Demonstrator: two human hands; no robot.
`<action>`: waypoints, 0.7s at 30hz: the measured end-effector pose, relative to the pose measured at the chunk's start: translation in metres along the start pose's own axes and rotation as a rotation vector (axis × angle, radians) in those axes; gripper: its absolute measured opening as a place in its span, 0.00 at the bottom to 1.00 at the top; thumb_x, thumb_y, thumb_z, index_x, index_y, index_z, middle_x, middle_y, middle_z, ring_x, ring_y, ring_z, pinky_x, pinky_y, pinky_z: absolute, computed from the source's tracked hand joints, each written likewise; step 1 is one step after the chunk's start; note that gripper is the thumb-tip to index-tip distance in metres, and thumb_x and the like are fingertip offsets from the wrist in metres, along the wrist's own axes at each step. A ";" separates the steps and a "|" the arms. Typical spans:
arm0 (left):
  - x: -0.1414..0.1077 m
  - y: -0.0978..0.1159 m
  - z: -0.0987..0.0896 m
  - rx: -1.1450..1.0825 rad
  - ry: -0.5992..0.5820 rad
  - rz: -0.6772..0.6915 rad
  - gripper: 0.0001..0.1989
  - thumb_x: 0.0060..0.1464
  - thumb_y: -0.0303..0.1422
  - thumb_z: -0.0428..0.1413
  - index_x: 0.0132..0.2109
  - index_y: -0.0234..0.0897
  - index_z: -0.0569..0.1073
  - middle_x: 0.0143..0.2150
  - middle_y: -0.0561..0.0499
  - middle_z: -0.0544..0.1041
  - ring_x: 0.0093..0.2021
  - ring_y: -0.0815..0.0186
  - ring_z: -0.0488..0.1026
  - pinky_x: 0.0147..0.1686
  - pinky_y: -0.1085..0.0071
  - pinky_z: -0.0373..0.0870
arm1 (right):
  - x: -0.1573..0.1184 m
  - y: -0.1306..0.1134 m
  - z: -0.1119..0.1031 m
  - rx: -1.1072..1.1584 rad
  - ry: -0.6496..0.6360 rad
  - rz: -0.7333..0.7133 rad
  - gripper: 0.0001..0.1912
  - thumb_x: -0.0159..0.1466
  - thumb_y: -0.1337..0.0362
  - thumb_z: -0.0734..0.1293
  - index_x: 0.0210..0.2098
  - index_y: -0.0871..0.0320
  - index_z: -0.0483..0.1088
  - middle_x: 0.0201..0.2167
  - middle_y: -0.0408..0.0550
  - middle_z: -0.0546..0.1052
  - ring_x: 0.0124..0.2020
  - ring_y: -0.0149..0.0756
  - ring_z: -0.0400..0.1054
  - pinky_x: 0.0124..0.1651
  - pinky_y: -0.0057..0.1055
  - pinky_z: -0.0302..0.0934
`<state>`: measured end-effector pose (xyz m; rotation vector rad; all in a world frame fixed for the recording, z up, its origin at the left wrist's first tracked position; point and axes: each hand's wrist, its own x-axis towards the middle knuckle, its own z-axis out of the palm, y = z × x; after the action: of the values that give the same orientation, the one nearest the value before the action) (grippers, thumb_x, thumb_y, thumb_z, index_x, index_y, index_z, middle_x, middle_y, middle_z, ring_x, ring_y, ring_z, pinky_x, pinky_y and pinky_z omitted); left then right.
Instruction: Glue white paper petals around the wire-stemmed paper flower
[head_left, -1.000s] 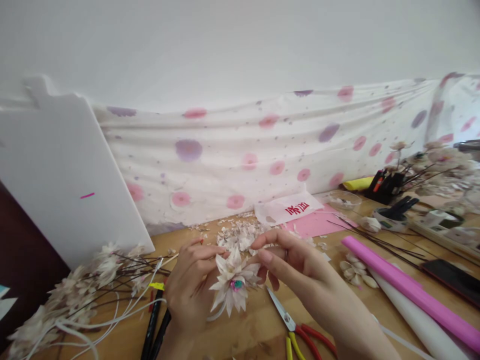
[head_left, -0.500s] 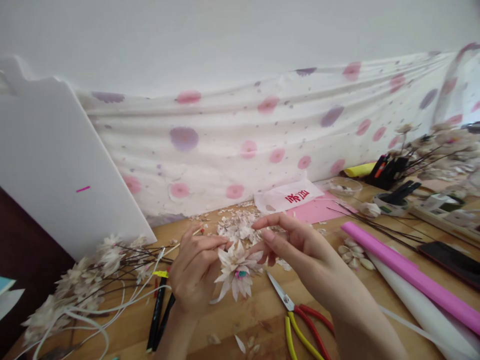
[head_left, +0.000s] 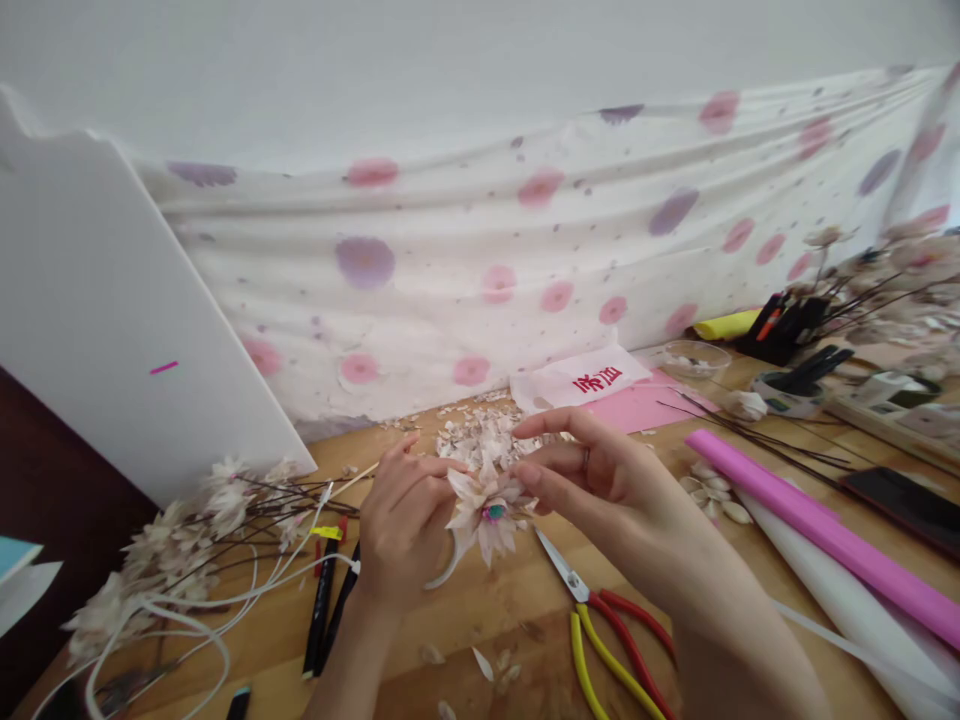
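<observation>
A pale artificial flower (head_left: 484, 530) with pointed petals and a pink and teal centre faces me above the table. My left hand (head_left: 409, 510) is closed around it from the left; its fingertips and the stem are hidden behind the petals. A white strip curls below that hand. At the flower's upper right, my right hand (head_left: 600, 475) has its thumb at a petal and other fingers bent behind, while the index finger stands apart. Scissors (head_left: 577, 588) with red and yellow handles lie below my right hand. A pile of loose pale petals (head_left: 476, 437) is behind the flower.
Left are finished flowers on dark stems (head_left: 176, 540), white cords (head_left: 187, 605) and black markers (head_left: 322, 610). Right lie a pink roll (head_left: 810, 530), dark wires (head_left: 757, 435) and a phone (head_left: 904, 510). A white board (head_left: 142, 320) leans at the left.
The flower has risen slightly and moved right with my left hand, its centre now turned more toward me. My right thumb and fingers have come closer to the petals.
</observation>
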<state>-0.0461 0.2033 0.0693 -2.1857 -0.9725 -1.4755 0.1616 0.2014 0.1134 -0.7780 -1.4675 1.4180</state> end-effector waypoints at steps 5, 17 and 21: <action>0.001 0.000 0.002 0.001 -0.037 0.010 0.13 0.60 0.18 0.54 0.32 0.40 0.71 0.34 0.54 0.84 0.33 0.68 0.79 0.58 0.58 0.71 | 0.000 0.002 -0.001 -0.064 0.007 -0.016 0.12 0.71 0.55 0.66 0.50 0.52 0.66 0.33 0.44 0.80 0.34 0.36 0.71 0.37 0.33 0.61; 0.003 0.000 0.004 -0.020 -0.060 -0.020 0.12 0.62 0.22 0.55 0.31 0.41 0.71 0.31 0.54 0.83 0.31 0.67 0.79 0.54 0.60 0.74 | 0.001 -0.001 -0.001 -0.062 0.003 -0.018 0.11 0.71 0.55 0.67 0.50 0.52 0.67 0.35 0.45 0.80 0.39 0.40 0.74 0.40 0.36 0.64; 0.001 -0.001 0.005 -0.038 -0.047 -0.034 0.12 0.61 0.21 0.56 0.31 0.41 0.70 0.32 0.54 0.83 0.32 0.67 0.78 0.54 0.59 0.74 | 0.002 -0.001 -0.002 -0.077 0.000 -0.020 0.11 0.71 0.55 0.67 0.50 0.51 0.68 0.33 0.43 0.78 0.39 0.39 0.74 0.41 0.35 0.64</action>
<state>-0.0430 0.2079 0.0680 -2.2512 -1.0101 -1.4753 0.1628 0.2036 0.1145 -0.8085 -1.5333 1.3536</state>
